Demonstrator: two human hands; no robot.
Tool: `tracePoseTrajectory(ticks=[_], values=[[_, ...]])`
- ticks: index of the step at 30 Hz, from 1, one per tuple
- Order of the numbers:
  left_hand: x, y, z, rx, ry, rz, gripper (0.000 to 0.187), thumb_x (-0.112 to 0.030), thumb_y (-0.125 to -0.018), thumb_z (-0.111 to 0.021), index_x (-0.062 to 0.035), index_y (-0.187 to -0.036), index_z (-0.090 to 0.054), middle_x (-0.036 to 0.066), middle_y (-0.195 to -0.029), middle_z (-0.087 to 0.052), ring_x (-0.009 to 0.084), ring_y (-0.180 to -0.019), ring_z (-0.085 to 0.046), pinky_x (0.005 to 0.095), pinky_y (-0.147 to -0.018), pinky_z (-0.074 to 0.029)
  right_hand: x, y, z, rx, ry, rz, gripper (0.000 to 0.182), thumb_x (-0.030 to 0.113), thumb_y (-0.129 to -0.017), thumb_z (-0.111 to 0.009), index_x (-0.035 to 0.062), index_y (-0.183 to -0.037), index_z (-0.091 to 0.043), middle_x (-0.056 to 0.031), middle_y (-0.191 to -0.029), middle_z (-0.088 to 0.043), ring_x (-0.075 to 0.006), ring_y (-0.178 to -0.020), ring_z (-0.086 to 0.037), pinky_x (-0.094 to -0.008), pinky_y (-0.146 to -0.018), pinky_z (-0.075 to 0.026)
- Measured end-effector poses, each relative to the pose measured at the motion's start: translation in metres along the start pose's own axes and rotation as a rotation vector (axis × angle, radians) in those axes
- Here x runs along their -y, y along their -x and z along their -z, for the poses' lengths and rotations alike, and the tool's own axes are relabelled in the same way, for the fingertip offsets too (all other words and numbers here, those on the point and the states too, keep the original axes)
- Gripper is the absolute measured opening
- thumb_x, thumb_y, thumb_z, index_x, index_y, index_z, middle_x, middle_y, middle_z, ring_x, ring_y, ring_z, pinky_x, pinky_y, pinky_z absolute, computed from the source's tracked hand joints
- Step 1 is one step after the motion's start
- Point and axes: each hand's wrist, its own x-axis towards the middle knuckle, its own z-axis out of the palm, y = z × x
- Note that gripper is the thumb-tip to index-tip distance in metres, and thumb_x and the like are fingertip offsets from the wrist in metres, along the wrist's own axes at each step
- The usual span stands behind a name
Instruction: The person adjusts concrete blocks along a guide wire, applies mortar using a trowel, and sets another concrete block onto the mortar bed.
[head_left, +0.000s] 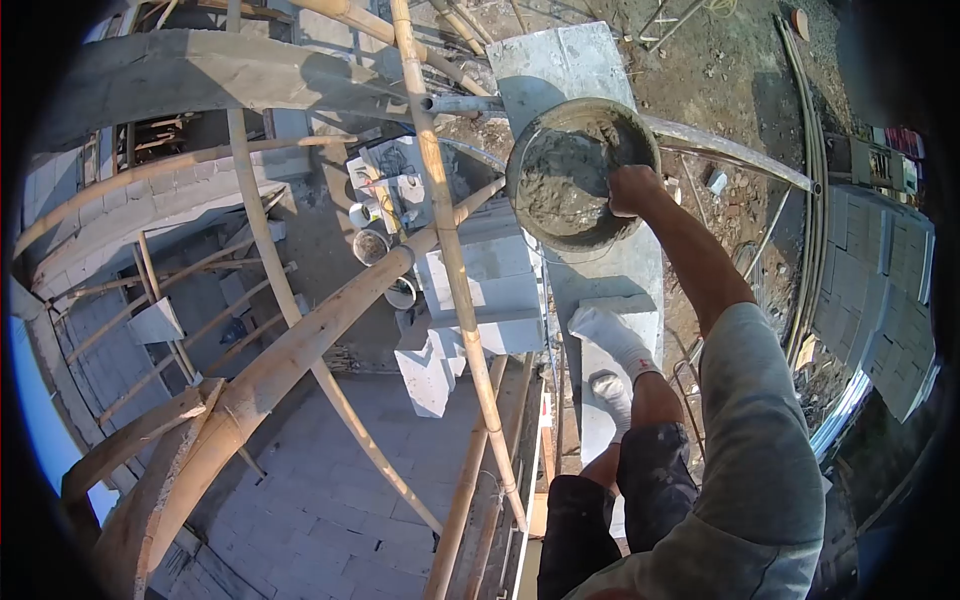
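Observation:
A round dark bucket [522,205] holds wet grey mortar [565,180] and stands on the walkway board ahead of my feet. Over its right side, my right hand [632,190] is closed in a fist, close to the mortar. What the fist grips is hidden by the hand and the mortar around it. My left hand is out of view.
I stand in white socks on a narrow raised board [610,275]. Pale blocks [490,290] are stacked left of the bucket. A bamboo pole [440,200] and a thick timber beam [300,350] cross at left. Metal pipes [740,150] lie beyond the bucket.

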Motion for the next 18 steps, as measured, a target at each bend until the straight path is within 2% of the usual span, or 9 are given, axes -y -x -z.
tracePoseTrajectory(ticks=[3,6,7,10,11,12,14,15,18], values=[[0.005,-0.002,0.006,-0.023,-0.001,-0.004,0.054,-0.041,-0.098,-0.026,0.0006,-0.124,-0.048,0.023,-0.125,-0.048,0.0359,-0.122,-0.04,0.0526,-0.101,-0.026,-0.01,0.018,-0.007,-0.036,-0.132,-0.036,0.029,0.021,-0.07,-0.057,0.008,-0.093,-0.069,-0.0174,-0.095,-0.066,-0.0312,-0.093,-0.064,-0.0411,-0.082,-0.051],[0.011,-0.002,0.015,-0.046,-0.004,0.007,0.054,-0.041,-0.098,-0.026,0.0005,-0.124,-0.049,0.023,-0.125,-0.048,0.0358,-0.121,-0.041,0.0522,-0.101,-0.027,-0.017,0.035,-0.017,-0.097,-0.216,-0.098,0.032,0.025,-0.07,-0.056,0.0066,-0.094,-0.069,-0.0172,-0.096,-0.066,-0.0324,-0.093,-0.064,-0.0411,-0.082,-0.051],[0.013,-0.002,0.018,-0.056,-0.007,0.014,0.054,-0.041,-0.098,-0.027,0.0005,-0.124,-0.049,0.023,-0.125,-0.048,0.0358,-0.121,-0.041,0.0521,-0.101,-0.028,-0.021,0.047,-0.019,-0.154,-0.26,-0.106,0.033,0.028,-0.07,-0.056,0.0084,-0.094,-0.068,-0.0177,-0.096,-0.066,-0.0335,-0.092,-0.063,-0.0417,-0.083,-0.05],[0.02,-0.004,0.031,-0.094,-0.007,0.033,0.054,-0.041,-0.098,-0.027,0.0004,-0.124,-0.049,0.023,-0.125,-0.048,0.0357,-0.121,-0.041,0.0518,-0.1,-0.028,-0.024,0.076,-0.011,-0.144,-0.347,-0.065,0.033,0.03,-0.071,-0.056,0.0125,-0.097,-0.068,-0.0194,-0.097,-0.065,-0.0343,-0.092,-0.063,-0.0418,-0.083,-0.05],[0.022,-0.006,0.036,-0.105,-0.009,0.036,0.053,-0.041,-0.098,-0.027,0.0004,-0.124,-0.049,0.023,-0.125,-0.048,0.0357,-0.121,-0.041,0.0516,-0.1,-0.029,-0.024,0.083,-0.013,-0.227,-0.374,-0.108,0.031,0.029,-0.07,-0.056,0.0154,-0.095,-0.068,-0.02,-0.094,-0.065,-0.035,-0.09,-0.063,-0.0422,-0.083,-0.05],[0.027,-0.008,0.043,-0.118,-0.01,0.044,0.053,-0.041,-0.098,-0.027,0.0004,-0.124,-0.049,0.023,-0.125,-0.048,0.0357,-0.121,-0.042,0.0515,-0.1,-0.029,-0.027,0.091,-0.012,-0.219,-0.386,-0.141,0.031,0.03,-0.07,-0.057,0.0152,-0.095,-0.068,-0.0199,-0.093,-0.065,-0.0351,-0.09,-0.063,-0.042,-0.083,-0.05],[0.037,-0.013,0.06,-0.158,-0.019,0.059,0.053,-0.041,-0.098,-0.028,0.0003,-0.124,-0.05,0.023,-0.126,-0.048,0.0356,-0.121,-0.042,0.0513,-0.1,-0.03,-0.024,0.115,0.012,-0.206,-0.409,-0.205,0.03,0.03,-0.069,-0.057,0.0148,-0.093,-0.069,-0.0197,-0.092,-0.065,-0.0353,-0.09,-0.062,-0.0417,-0.082,-0.05],[0.043,-0.017,0.07,-0.187,-0.028,0.072,0.053,-0.041,-0.098,-0.028,0.0003,-0.124,-0.05,0.023,-0.126,-0.048,0.0356,-0.121,-0.042,0.0511,-0.1,-0.03,-0.032,0.122,0.01,-0.278,-0.438,-0.174,0.03,0.032,-0.068,-0.058,0.0145,-0.09,-0.069,-0.0185,-0.091,-0.066,-0.0349,-0.09,-0.063,-0.0416,-0.081,-0.05],[0.071,-0.029,0.109,-0.292,-0.069,0.117,0.053,-0.041,-0.098,-0.028,0.0002,-0.124,-0.05,0.023,-0.126,-0.049,0.0355,-0.12,-0.042,0.0508,-0.099,-0.031,-0.029,0.188,0.085,-0.222,-0.434,-0.132,0.031,0.033,-0.068,-0.058,0.0138,-0.09,-0.069,-0.0186,-0.089,-0.066,-0.0346,-0.086,-0.063,-0.0411,-0.079,-0.051]])
